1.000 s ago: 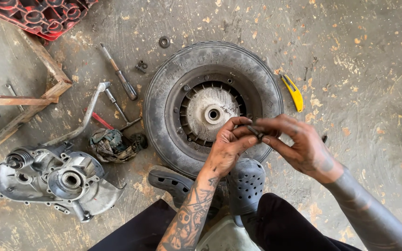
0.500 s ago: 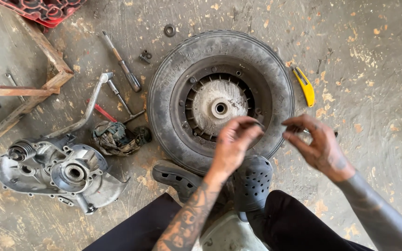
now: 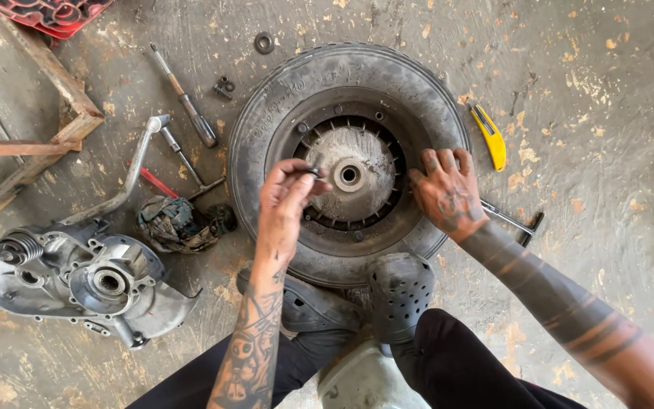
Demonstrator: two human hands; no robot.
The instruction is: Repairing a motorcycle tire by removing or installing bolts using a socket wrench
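Observation:
A small scooter wheel with a black tyre (image 3: 266, 129) lies flat on the concrete floor, its grey metal hub (image 3: 353, 170) facing up. My left hand (image 3: 285, 201) hovers over the hub's left side, fingers pinched on a small dark metal part (image 3: 310, 173), probably a bolt or ring. My right hand (image 3: 448, 193) rests flat on the rim at the right side of the wheel, fingers spread, holding nothing. My feet in dark perforated clogs (image 3: 399, 291) press against the tyre's near edge.
A grey engine casing (image 3: 77, 276) lies at the left, with a dirty rag (image 3: 175, 223) beside it. A kick lever (image 3: 126, 182), screwdriver (image 3: 187, 98), T-wrench (image 3: 509, 220), yellow utility knife (image 3: 490, 136), washer (image 3: 263, 42) and wooden frame (image 3: 39, 136) surround the wheel.
My hands were together in front of the wheel working a small part. They have separated: the right hand dropped onto the rim and the left carried the part toward the hub.

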